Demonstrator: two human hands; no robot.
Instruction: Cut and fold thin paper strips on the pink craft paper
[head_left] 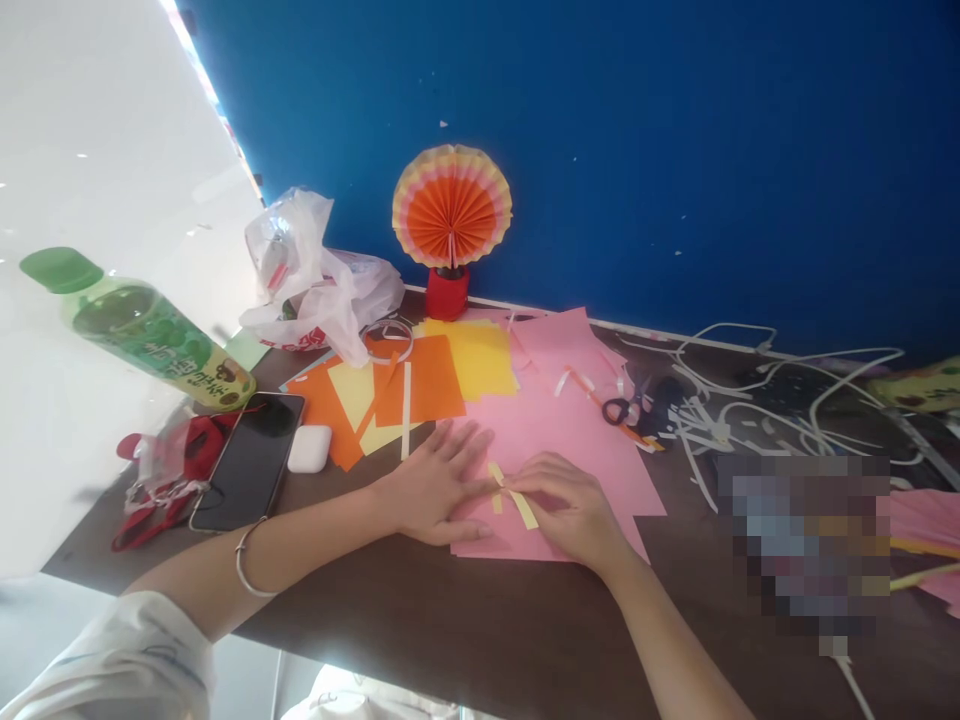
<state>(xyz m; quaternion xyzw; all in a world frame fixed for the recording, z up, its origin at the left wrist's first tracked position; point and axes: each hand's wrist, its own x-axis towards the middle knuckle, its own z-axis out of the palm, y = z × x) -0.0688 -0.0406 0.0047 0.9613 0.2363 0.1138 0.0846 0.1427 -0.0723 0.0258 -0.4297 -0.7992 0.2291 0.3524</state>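
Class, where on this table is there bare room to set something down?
Bare tabletop shows between the left forearm and right forearm, below the pink paper, and right of the right forearm. Crowded: smartphone, earbud case and green-capped bottle at left; scissors and white cables at right.

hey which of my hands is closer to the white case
Left. Your left hand rests partly on the pink paper, to the right of the white case; your right hand is farther right, touching a yellow strip.
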